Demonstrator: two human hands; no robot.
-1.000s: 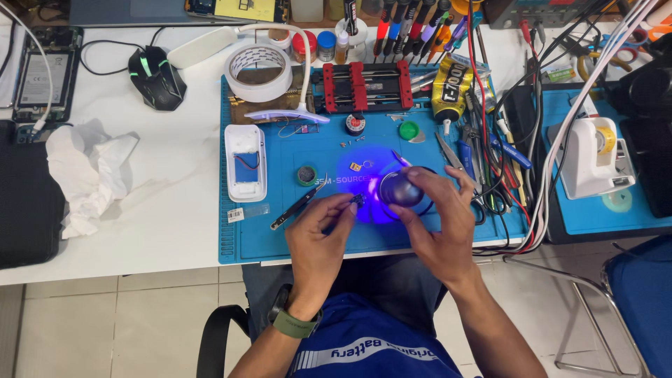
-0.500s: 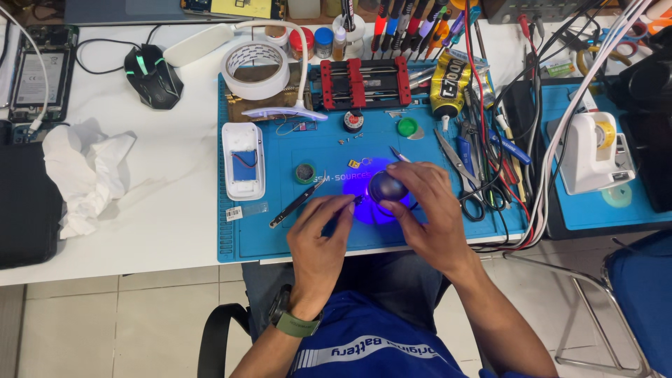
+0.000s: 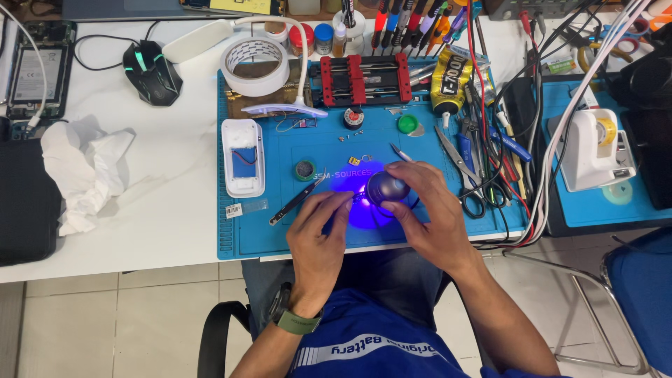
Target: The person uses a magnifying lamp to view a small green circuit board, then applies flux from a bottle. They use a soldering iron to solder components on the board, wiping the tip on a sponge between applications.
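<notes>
Small dark round-headed UV torch point(image 3: 387, 187) sits low-centre on the blue silicone work mat point(image 3: 280, 241), throwing a violet glow onto the mat beneath it. Right hand point(image 3: 427, 217) wraps it from 3 o'clock, fingers curled and closed around the barrel. Left hand point(image 3: 320, 234), at 9 o'clock of the torch, has thumb and forefinger pressed together on a tiny part inside the glow; the part itself is too small to identify.

Thin black tweezers point(image 3: 297, 201) lie on the mat at 10 o'clock of the left hand, untouched. Small round dark pot point(image 3: 304, 169) just beyond them. White rectangular tray with a blue insert point(image 3: 243, 157) further out at 9 o'clock. Red-and-black clamp fixture point(image 3: 364, 79) at 12 o'clock; roll of white tape point(image 3: 255, 66) at 11 o'clock. Scissors point(image 3: 474, 196) and a tangle of cables at 3 o'clock. Crumpled white tissue point(image 3: 84, 171) on the white surface point(image 3: 168, 196), well off the mat.

Judgement: beam is best kept steady and close above the pinched part, wrists resting on the mat edge, the left pinch light so the part neither tilts nor slips.
</notes>
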